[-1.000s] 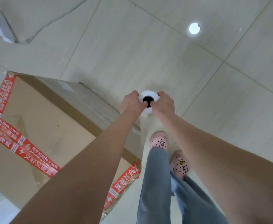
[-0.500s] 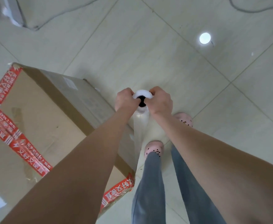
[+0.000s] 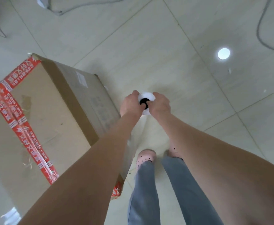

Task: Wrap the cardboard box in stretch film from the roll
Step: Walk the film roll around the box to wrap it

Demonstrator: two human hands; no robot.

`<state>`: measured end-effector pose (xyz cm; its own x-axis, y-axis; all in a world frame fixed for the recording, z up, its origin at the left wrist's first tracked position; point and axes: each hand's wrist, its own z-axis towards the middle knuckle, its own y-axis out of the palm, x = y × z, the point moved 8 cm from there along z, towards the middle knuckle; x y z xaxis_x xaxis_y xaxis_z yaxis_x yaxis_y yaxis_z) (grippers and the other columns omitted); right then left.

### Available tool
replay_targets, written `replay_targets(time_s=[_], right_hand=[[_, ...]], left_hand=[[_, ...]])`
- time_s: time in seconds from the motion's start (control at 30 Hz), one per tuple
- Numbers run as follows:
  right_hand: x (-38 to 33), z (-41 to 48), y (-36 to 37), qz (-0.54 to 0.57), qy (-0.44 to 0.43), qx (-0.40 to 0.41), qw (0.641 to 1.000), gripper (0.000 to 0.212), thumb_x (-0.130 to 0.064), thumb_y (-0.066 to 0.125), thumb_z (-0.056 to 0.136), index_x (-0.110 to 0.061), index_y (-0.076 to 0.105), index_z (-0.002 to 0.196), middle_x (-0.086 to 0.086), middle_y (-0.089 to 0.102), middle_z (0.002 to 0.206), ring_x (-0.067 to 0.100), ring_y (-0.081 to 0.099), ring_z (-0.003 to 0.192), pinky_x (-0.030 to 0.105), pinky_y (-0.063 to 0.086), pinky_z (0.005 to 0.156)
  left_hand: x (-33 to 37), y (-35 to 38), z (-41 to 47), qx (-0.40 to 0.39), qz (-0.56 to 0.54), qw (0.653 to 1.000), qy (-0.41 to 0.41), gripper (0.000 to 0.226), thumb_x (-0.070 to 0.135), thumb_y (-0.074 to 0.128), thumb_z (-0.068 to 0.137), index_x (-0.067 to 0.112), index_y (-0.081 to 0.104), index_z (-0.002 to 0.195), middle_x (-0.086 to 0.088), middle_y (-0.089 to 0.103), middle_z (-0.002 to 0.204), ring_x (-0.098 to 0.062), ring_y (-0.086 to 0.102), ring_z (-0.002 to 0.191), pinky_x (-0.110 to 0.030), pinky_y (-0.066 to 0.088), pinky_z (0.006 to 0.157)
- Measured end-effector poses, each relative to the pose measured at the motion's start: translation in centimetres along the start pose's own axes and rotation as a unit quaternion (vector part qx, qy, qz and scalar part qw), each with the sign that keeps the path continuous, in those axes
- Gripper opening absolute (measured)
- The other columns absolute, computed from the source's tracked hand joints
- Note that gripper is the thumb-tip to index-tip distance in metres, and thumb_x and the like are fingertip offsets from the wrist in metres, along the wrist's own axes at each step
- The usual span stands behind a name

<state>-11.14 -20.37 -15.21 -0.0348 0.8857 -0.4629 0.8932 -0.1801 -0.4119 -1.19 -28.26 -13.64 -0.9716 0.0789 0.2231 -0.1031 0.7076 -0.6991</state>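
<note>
Grip clenched: left hand (image 3: 130, 104), right hand (image 3: 160, 105) clasp roll (image 3: 146, 96); carried farther along right side of cardboard box (image 3: 51, 111), wrap advancing.

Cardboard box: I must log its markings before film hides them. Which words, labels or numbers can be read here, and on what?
Red tape on the cardboard box: white characters, too blurred to read.
White label on its side: too small.
Faint side print: blurred.
Nothing can be quoted.
</note>
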Motion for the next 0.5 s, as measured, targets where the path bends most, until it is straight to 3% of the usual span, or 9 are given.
replay_targets(time_s=[0.17, 0.3, 0.5], right_hand=[[-0.1, 0.5, -0.7, -0.048, 0.003, -0.023, 0.999, 0.021, -0.018, 0.049, 0.090, -0.012, 0.060, 0.106, 0.004, 0.062, 0.106, 0.025, 0.055, 0.090, 0.026, 0.036, 0.067], [-1.3, 0.7, -0.1, -0.062, -0.005, -0.033, 0.998, 0.016, -0.016, 0.048, 0.089, -0.010, 0.059, 0.099, 0.002, 0.057, 0.092, 0.023, 0.050, 0.080, 0.028, 0.031, 0.056], [-3.7, 1.8, 0.5, -0.098, -0.022, -0.053, 0.994, 0.013, -0.011, 0.046, 0.085, -0.010, 0.059, 0.087, 0.004, 0.058, 0.084, 0.025, 0.051, 0.078, 0.028, 0.038, 0.062]], left_hand=[[1.7, -0.6, 0.9, -0.012, 0.039, 0.999, 0.010, 0.034, 0.006, 0.052, 0.083, 0.016, 0.054, 0.115, -0.011, 0.063, 0.100, -0.028, 0.056, 0.083, -0.031, 0.041, 0.063], [2.1, -0.8, 1.5, -0.018, 0.098, 0.994, 0.036, 0.037, 0.005, 0.048, 0.084, 0.018, 0.055, 0.118, -0.009, 0.062, 0.104, -0.031, 0.060, 0.096, -0.031, 0.041, 0.065], [1.8, -2.0, 3.5, -0.029, 0.114, 0.992, 0.033, 0.026, 0.006, 0.047, 0.080, 0.014, 0.062, 0.100, -0.010, 0.064, 0.099, -0.031, 0.061, 0.088, -0.029, 0.041, 0.062]])
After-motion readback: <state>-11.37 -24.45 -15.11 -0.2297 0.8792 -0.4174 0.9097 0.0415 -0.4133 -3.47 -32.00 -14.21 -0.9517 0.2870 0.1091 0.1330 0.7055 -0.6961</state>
